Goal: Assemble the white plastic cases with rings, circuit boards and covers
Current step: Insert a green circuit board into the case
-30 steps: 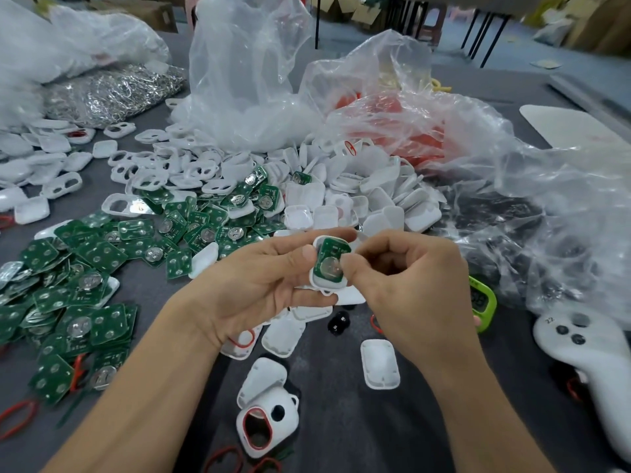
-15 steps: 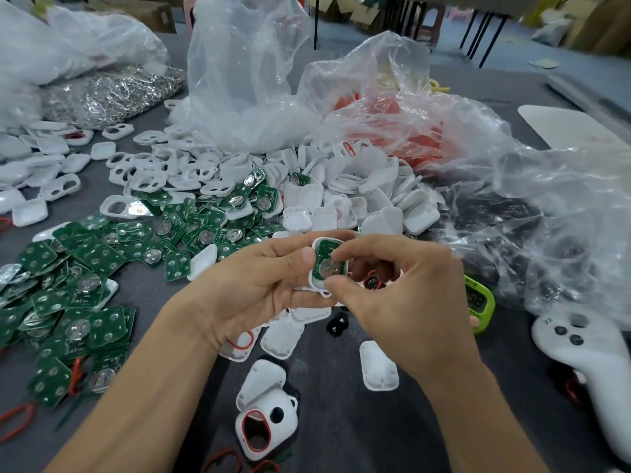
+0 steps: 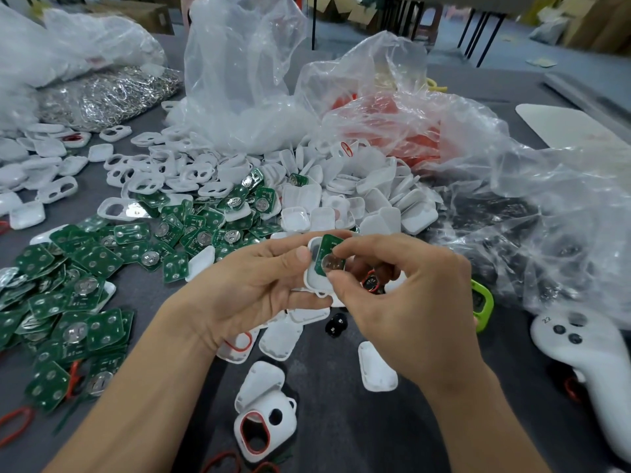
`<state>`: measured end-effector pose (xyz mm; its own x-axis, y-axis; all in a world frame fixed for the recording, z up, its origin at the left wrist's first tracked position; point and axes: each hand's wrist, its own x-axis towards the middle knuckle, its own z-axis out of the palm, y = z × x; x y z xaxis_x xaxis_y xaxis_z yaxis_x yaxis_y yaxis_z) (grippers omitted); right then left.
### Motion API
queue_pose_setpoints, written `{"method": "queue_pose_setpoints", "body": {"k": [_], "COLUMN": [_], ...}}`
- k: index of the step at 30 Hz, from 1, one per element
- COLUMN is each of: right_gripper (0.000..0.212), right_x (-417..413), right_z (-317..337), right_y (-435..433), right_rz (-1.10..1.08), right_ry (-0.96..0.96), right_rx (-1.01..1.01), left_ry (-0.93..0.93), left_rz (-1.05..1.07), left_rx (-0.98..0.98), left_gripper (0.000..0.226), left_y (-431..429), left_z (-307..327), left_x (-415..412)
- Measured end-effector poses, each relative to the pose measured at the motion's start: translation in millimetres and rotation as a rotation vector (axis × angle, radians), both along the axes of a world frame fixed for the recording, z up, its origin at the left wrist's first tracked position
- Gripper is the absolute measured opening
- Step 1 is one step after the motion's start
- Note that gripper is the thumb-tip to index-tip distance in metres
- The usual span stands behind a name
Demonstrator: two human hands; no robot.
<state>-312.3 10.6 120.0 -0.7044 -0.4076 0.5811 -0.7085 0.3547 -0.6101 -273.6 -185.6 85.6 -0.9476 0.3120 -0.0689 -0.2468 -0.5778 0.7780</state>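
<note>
Circuit boards [image 3: 68, 302], green with round metal contacts, lie heaped along the left edge of the dark table [image 3: 341, 438] and spread toward its middle. Behind them, toward the far left corner, sit white covers [image 3: 150, 179] with cut-out holes and a clear bag of silvery metal clips [image 3: 109, 93]. A loose red ring [image 3: 15, 425] lies by the near left edge.

Over the middle of the table the left hand [image 3: 252, 288] grips a white case [image 3: 312, 280], fingers curled beneath it and thumb laid along its side, with the hollow side facing up. A single green board [image 3: 327, 257] sits tilted in that case, not lying flat. The right hand [image 3: 409, 302] pinches this board between thumb tip and forefinger, its other fingers loosely curled.

Below the hands, near the front edge, a ringed case [image 3: 264, 428] with a red ring in its large opening lies against a plain shell [image 3: 259, 384].

Beyond the hands a pile of white shells [image 3: 358, 206] backs onto crumpled clear bags [image 3: 246, 80], one holding red parts [image 3: 392, 131].

Just right of the right hand a green timer [image 3: 483, 302] shows partly behind it, and a white controller [image 3: 587, 353] lies at the right edge.
</note>
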Motion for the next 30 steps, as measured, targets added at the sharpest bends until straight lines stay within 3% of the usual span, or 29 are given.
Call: {"method": "queue_pose_setpoints", "body": {"k": [4,10,30], "right_gripper": [0.011,0.013,0.009], "right_x": [-2.0,-1.6,1.8], "right_z": [2.1,1.0,6.6], "right_y": [3.0,3.3,4.6], "right_rz": [0.003,0.022,0.039], "right_ry": [0.022,0.085,0.159], "right_rx": [0.011,0.102,0.241], "left_ry": [-0.015,0.024,0.009], "left_rz": [0.015,-0.040,-0.071], "left_rx": [0.002,-0.032,-0.037], "left_gripper": [0.066,0.050,0.057], "left_y": [-1.6,-1.8,-0.6], "left_z": [-1.6,-1.3,-0.3], "left_x": [0.0,0.3,1.5]}}
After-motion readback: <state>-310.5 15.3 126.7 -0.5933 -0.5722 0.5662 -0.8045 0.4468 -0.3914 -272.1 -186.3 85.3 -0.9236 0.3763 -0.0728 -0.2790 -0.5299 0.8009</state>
